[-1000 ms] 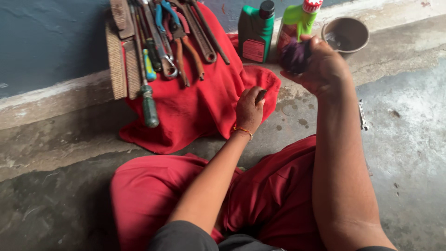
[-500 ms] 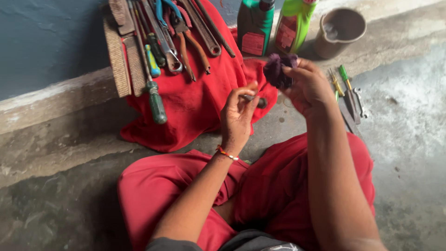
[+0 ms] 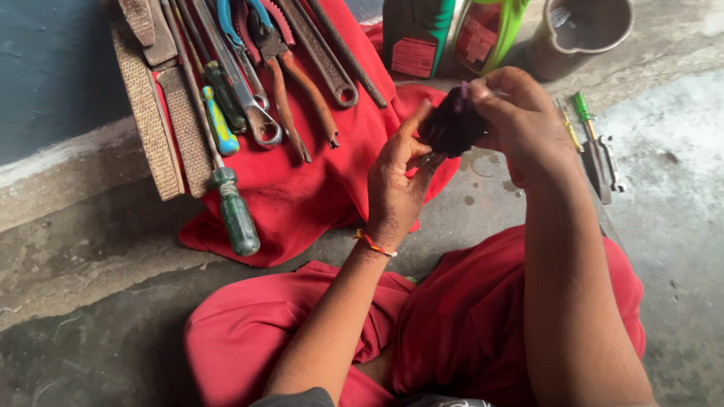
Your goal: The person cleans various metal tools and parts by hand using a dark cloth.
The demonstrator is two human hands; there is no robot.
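My right hand (image 3: 520, 124) grips a dark purple rag (image 3: 451, 126) bunched into a wad above the floor. My left hand (image 3: 398, 185) is raised against the rag, its fingers pinching a small dark metal piece that the rag now mostly hides. Both hands meet just in front of the red cloth (image 3: 317, 188). My legs in red trousers (image 3: 452, 316) are folded below.
On the red cloth lie files (image 3: 151, 120), a green-handled screwdriver (image 3: 234, 215), pliers, spanners and a wrench. A dark green bottle (image 3: 417, 34), a light green bottle (image 3: 486, 34) and a brown bowl (image 3: 577, 30) stand behind. Small screwdrivers (image 3: 588, 132) lie on the concrete at right.
My right hand has brought the purple rag down from near the bottles onto the small piece in my left hand. The left hand has risen to meet it.
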